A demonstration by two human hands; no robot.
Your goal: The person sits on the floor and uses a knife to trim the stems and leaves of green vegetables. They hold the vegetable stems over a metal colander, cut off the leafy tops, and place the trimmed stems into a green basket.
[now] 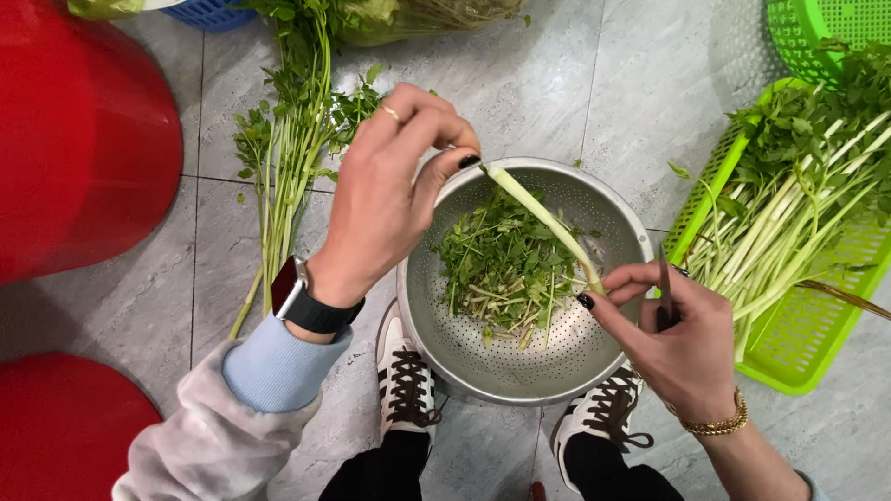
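A: What's in the hands rn?

B: Left hand [385, 199] is pinched shut on the top end of a pale green stalk [543, 221], thumb + fingers closed round it, ring on one finger, black watch [311, 306] at the wrist, light blue cuff under a grey sleeve. Right hand [673, 339] has the stalk's lower end nipped betw. thumb and forefinger, and the rest of that hand is curled round a small knife [665, 283], blade pointing up. Gold bracelet [716, 422] on that wrist.

A: And the stalk, where's it sit?

B: Stretched on a slant betw. both hands, right over a perforated metal colander [483, 362] on the floor. Not touching the bowl as far as I can tell.

A: Stuff in the colander?

B: Heap of green leaf + thin stem trimmings [497, 269], mostly toward the middle and left side.

A: Around it?

B: Right side: flat green plastic basket [798, 362] w/ a pile of trimmed pale stalks [789, 223], leafy ends at the far side. A 2nd green basket [821, 32] sits behind it. Left of the colander: bunch of leafy greens w/ long stems [283, 158] lying on the grey tile floor [575, 83]. Far left, two red tubs [79, 130], partly cut off. Blue basket [213, 13] at top edge. Person's feet in white sneakers w/ dark laces [406, 376] just below the colander, touching or tucked under its rim, can't tell which.
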